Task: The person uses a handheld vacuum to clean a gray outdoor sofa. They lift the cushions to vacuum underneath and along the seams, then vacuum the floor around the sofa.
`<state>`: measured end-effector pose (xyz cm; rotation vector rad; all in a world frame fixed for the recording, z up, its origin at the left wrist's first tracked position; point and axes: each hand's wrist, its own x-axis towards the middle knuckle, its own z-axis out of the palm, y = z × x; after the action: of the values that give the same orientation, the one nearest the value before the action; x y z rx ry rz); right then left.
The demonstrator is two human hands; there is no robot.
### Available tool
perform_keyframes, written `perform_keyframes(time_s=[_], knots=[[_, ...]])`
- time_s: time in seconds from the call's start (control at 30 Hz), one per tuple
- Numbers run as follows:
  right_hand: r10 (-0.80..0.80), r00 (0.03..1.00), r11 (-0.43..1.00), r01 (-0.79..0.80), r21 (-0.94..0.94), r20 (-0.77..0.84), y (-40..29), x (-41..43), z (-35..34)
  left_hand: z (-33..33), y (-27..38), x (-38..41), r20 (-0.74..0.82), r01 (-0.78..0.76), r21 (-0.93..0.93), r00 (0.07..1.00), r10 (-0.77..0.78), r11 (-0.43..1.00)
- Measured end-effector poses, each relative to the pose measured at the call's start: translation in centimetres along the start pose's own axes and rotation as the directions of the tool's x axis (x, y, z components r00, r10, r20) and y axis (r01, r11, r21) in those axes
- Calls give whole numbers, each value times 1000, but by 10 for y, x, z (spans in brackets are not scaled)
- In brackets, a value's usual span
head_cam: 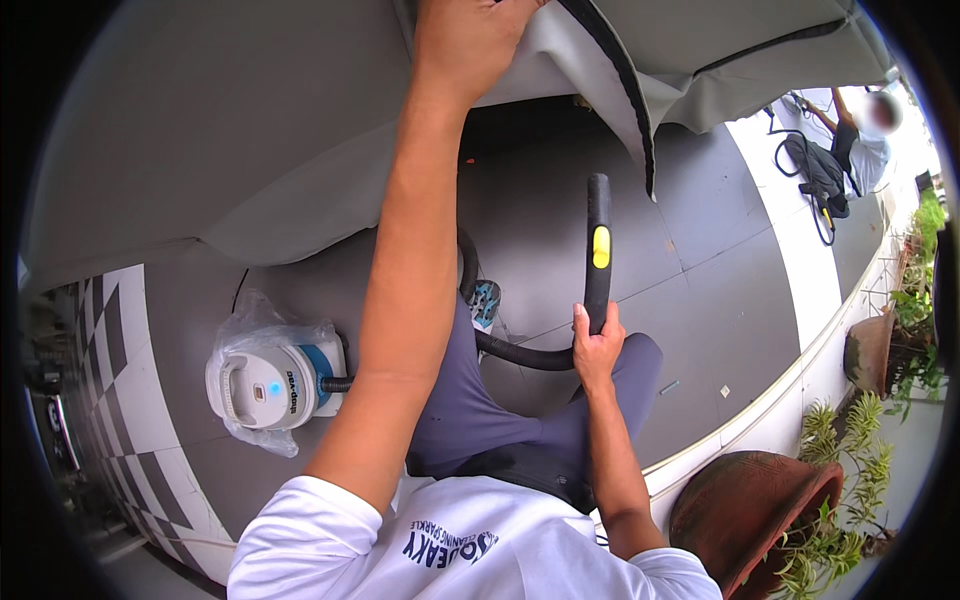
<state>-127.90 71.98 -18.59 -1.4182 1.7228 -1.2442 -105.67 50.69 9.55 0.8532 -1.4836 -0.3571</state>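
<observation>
My right hand (598, 349) grips the lower end of a black vacuum hose handle (598, 202) with a yellow slider on it. From this grip the black corrugated hose (525, 355) curves left behind my knee. My left hand (480, 37) is raised at the top edge, closed on a grey fabric cover (547, 67) beside its black-edged flap; the fingertips are cut off by the frame. At the left, a white and blue Shop-Vac vacuum (274, 386) stands on the floor, partly wrapped in clear plastic. A short length of black hose leaves its side.
Dark grey floor tiles (720, 315) lie under the hanging cover. My patterned shoe (486, 300) shows beside my leg. Terracotta pots (750, 502) with plants line the right side. A person (870, 157) sits at the upper right near a black hose (814, 210).
</observation>
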Motion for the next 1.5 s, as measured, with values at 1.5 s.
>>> perform_keyframes(time_s=[1.5], knots=[[286, 877, 777, -449, 442, 387, 26, 52, 143, -5, -4, 2, -334, -17, -135, 942, -30, 991]])
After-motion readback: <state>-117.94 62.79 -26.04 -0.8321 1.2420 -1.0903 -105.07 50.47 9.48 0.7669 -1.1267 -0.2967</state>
